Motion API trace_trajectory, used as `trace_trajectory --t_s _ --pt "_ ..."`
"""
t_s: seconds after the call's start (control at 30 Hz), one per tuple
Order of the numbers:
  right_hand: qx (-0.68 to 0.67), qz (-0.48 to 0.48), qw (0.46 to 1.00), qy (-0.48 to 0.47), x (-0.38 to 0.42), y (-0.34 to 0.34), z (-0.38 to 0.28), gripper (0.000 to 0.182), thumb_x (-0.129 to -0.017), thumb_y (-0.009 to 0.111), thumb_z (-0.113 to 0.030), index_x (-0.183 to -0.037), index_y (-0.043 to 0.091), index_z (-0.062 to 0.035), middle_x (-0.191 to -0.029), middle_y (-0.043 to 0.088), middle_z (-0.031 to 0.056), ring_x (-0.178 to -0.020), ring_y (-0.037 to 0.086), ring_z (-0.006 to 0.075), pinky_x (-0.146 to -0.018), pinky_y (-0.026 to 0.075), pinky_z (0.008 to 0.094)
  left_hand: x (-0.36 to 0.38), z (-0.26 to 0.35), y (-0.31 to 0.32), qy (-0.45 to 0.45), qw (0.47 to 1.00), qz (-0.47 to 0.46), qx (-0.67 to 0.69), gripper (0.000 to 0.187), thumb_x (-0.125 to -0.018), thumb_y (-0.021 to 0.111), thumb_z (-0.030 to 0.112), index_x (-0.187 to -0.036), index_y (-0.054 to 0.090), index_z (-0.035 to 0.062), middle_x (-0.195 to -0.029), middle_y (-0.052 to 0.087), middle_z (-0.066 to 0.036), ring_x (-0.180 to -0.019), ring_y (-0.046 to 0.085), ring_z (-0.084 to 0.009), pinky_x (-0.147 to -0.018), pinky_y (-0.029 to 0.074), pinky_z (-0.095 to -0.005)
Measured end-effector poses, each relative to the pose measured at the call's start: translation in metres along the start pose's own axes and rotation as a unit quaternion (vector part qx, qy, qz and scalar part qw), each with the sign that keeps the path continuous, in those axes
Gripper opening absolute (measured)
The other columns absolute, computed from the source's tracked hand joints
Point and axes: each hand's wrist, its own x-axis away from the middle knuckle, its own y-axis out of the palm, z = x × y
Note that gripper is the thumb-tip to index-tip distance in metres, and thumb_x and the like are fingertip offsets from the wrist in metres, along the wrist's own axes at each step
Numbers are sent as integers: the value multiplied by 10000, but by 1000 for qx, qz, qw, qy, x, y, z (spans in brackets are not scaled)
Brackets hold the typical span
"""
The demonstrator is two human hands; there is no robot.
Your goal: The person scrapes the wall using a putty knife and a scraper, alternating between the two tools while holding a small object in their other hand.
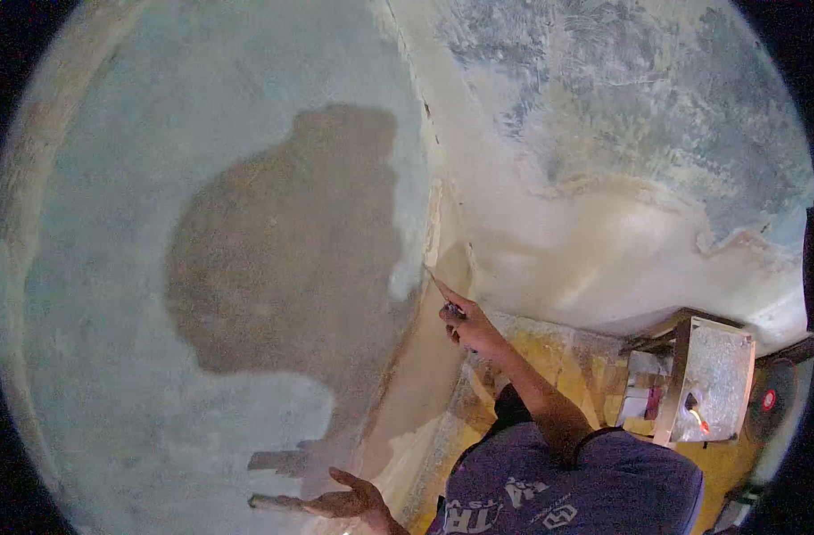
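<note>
right fingers (450, 295) curled around the scraper (455, 311), its tip beyond them

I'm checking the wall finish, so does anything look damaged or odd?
A dark, broken line runs along the upper corner seam, like a crack. The grey-blue patches beside it look mottled, with ragged edges. The big dark shape seems only a shadow.

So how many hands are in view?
2: the right hand, holding a thin-bladed tool up at the wall, and the left hand, near the bottom edge, with another tool.
</note>
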Motion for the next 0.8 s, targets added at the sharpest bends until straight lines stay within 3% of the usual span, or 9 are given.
trace_trajectory --t_s 0.07,0.13,0.23,0.37,0.47,0.57,0.67,0.73,0.8 --pt "40 -1 999 -1 -3 0 -9 554 -997 512 -180 -1503 295 -239 -769 500 -4 -632 490 85 -514 450 235 0 0 10 15 997 60 -38 744 -914 640 229 -1454 193 -22 -1460 262 -278 -1308 347 -438 -1053 358 -493" --pt "99 6 995 8 1 3 -20 536 -1002 500 -179 -1499 305 -222 -868 568 24 -731 542 109 -628 506 244 0 3 20 4 996 74 -55 773 -906 653 250 -1459 181 -13 -1457 260 -289 -1300 348 -447 -1044 362 -494" --pt "112 81 982 -126 -24 12 18 504 -1008 485 -195 -1487 329 -182 -1032 612 85 -894 561 140 -844 485 265 2 15 34 -12 996 60 -64 815 -895 673 282 -1466 163 1 -1453 256 -306 -1288 350 -460 -1029 370 -497" --pt "153 84 981 -80 -52 -9 11 495 -1016 460 -210 -1487 315 -163 -1118 611 153 -945 561 175 -939 413 284 -9 35 49 4 996 34 -85 873 -880 699 324 -1475 139 19 -1447 251 -329 -1273 352 -477 -1010 380 -500" --pt "152 59 986 -23 -76 -37 -46 516 -1011 466 -209 -1496 291 -192 -1107 604 187 -957 565 198 -932 417 300 -37 40 58 139 988 -4 -67 1190 -841 697 476 -1439 -183 -56 -1458 -86 -419 -1338 117 -575 -1082 259 -555" --pt "180 23 983 18 -80 -51 -62 578 -982 509 -191 -1506 266 -229 -1032 597 194 -939 563 216 -913 425 311 -18 17 48 -15 977 -166 -134 1192 -847 664 518 -1412 -173 -116 -1431 -108 -451 -1336 119 -578 -1081 250 -566" --pt "239 17 969 -59 -66 -46 -42 659 -935 548 -118 -1510 252 -246 -948 583 194 -887 563 225 -879 435 309 -11 6 40 -168 915 -311 -195 1205 -854 632 559 -1384 -163 -175 -1405 -130 -483 -1335 121 -581 -1080 240 -577" --pt "244 21 966 -87 -63 -44 -38 707 -902 557 -60 -1511 246 -241 -941 580 199 -864 559 240 -863 434 307 -15 12 35 -216 888 -353 -200 1191 -856 609 581 -1374 -132 -194 -1388 -81 -497 -1325 144 -580 -1085 231 -571" --pt "205 35 976 -69 -87 -57 -58 719 -885 535 -14 -1509 251 -232 -1036 594 234 -880 568 251 -885 428 313 -30 34 34 -228 885 -368 -171 1180 -859 586 602 -1365 -101 -213 -1372 -32 -510 -1315 166 -580 -1091 223 -566"
